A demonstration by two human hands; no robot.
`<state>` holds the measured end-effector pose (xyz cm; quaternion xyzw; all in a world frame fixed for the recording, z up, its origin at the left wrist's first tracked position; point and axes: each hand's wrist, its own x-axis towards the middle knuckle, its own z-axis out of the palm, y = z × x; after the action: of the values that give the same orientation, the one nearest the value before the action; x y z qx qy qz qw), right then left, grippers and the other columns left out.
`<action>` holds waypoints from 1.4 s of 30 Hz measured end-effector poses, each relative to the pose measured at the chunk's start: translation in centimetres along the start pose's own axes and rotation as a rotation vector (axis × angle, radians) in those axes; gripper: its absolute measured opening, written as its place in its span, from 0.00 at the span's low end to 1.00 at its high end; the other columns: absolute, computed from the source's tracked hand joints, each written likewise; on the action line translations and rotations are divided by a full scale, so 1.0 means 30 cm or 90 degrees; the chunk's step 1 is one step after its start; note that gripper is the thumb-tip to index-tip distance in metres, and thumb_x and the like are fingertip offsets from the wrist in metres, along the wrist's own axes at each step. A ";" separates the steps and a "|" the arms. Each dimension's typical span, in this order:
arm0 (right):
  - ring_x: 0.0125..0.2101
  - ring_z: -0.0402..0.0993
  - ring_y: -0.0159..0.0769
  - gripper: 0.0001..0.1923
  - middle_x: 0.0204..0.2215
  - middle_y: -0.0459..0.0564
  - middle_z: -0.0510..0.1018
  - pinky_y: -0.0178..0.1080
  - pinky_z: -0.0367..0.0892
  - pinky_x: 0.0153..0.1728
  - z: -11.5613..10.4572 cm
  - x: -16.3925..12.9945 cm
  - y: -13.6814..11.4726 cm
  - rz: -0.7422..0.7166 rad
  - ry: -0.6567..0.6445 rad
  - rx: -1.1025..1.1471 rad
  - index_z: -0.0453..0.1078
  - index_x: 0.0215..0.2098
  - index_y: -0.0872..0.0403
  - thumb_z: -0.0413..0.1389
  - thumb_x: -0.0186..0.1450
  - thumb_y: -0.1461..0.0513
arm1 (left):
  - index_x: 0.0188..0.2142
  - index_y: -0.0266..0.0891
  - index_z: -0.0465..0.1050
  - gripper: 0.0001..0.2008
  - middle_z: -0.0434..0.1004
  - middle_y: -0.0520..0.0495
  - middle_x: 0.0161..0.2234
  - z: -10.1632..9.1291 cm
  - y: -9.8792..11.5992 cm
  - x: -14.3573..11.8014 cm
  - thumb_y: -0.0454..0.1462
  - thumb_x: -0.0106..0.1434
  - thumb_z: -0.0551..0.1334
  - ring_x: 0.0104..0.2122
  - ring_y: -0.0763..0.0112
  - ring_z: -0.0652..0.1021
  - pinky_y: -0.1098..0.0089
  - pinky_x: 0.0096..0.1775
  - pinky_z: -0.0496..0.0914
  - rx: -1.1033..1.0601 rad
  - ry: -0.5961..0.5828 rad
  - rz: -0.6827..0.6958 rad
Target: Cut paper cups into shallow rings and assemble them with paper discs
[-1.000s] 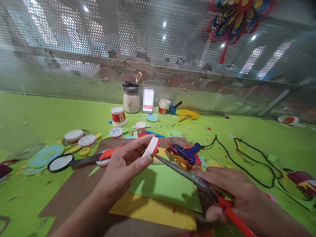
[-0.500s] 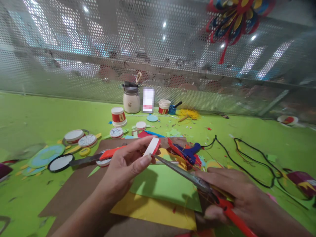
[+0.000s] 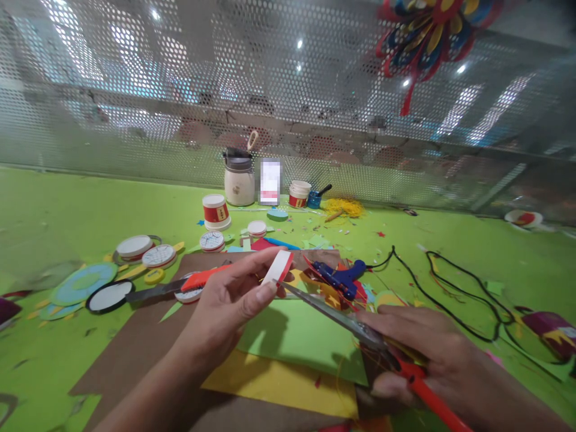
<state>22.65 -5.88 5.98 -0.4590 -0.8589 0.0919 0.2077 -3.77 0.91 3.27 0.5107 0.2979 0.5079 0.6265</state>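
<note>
My left hand [image 3: 238,291] is closed around a white paper cup piece with a red edge [image 3: 279,267], raised above the table, the thumb pressing its near side. My right hand [image 3: 427,348] grips scissors [image 3: 346,321] with orange-red handles. Their blade tips touch or nearly touch the piece by my left thumb; fingers hide the exact contact. Beneath my hands lie a light green sheet [image 3: 306,342] and a yellow sheet [image 3: 279,381] on brown cardboard [image 3: 130,354]. An orange-handled knife [image 3: 202,278] lies behind my left hand.
A blue glue gun [image 3: 344,277] rests beyond the scissors, its black cable [image 3: 450,318] looping right. Round lids [image 3: 159,257] and a blue paper ring [image 3: 85,283] lie left. Behind stand a red-and-white cup [image 3: 216,212], a jar [image 3: 240,186] and a perforated screen [image 3: 180,108].
Both hands, the scissors and the cup piece stay almost still. A red paper piece near the glue gun now shows as a thinner strip, uncovering more of the gun's front.
</note>
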 end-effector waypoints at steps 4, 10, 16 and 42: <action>0.36 0.81 0.41 0.22 0.40 0.51 0.84 0.36 0.78 0.32 -0.003 0.001 -0.008 0.003 -0.011 -0.001 0.75 0.50 0.51 0.64 0.58 0.54 | 0.48 0.46 0.79 0.20 0.82 0.45 0.43 -0.001 0.002 0.002 0.42 0.55 0.70 0.40 0.62 0.78 0.66 0.44 0.72 0.008 -0.004 -0.002; 0.36 0.82 0.42 0.23 0.40 0.52 0.84 0.39 0.78 0.36 -0.004 -0.010 -0.007 0.015 0.012 -0.046 0.76 0.49 0.51 0.65 0.57 0.53 | 0.47 0.46 0.80 0.19 0.82 0.46 0.44 0.007 0.007 -0.001 0.43 0.54 0.71 0.43 0.61 0.77 0.68 0.43 0.72 0.011 0.001 -0.003; 0.38 0.82 0.43 0.23 0.41 0.53 0.84 0.39 0.78 0.38 -0.002 -0.011 -0.002 0.017 0.007 -0.056 0.77 0.49 0.51 0.64 0.58 0.52 | 0.45 0.44 0.81 0.20 0.83 0.45 0.41 0.033 0.023 -0.013 0.43 0.52 0.72 0.41 0.61 0.78 0.68 0.43 0.71 -0.011 0.052 -0.026; 0.41 0.75 0.45 0.23 0.44 0.49 0.79 0.37 0.72 0.36 -0.020 0.020 0.024 0.163 -0.173 0.431 0.74 0.51 0.49 0.63 0.58 0.53 | 0.47 0.43 0.80 0.18 0.82 0.45 0.41 0.016 0.020 -0.005 0.41 0.56 0.69 0.35 0.66 0.75 0.69 0.40 0.67 -0.032 0.058 0.024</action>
<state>23.15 -5.01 6.42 -0.4515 -0.7353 0.4555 0.2191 -3.58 0.59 3.95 0.4771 0.3034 0.5496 0.6149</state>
